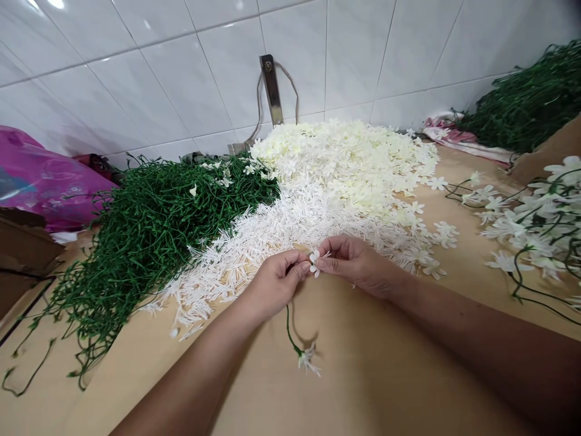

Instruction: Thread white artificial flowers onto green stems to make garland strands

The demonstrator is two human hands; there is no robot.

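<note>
1. My right fingers pinch a small white flower above the tabletop. My left fingers are right by it and grip a green stem; its top is hidden.
2. The stem's low end has a bloom, so that end looks done to me. The top end looks not done yet.
3. On the right, a bunch of blooms looks done.
4. Lots looks left: green stalks on the left, white threads in the middle, pale petals far back.

Two hands; one held flower, one stemmed flower below. Two green stem piles, one petal pile, one white thread pile, too many pieces to count. One pink bag.
</note>
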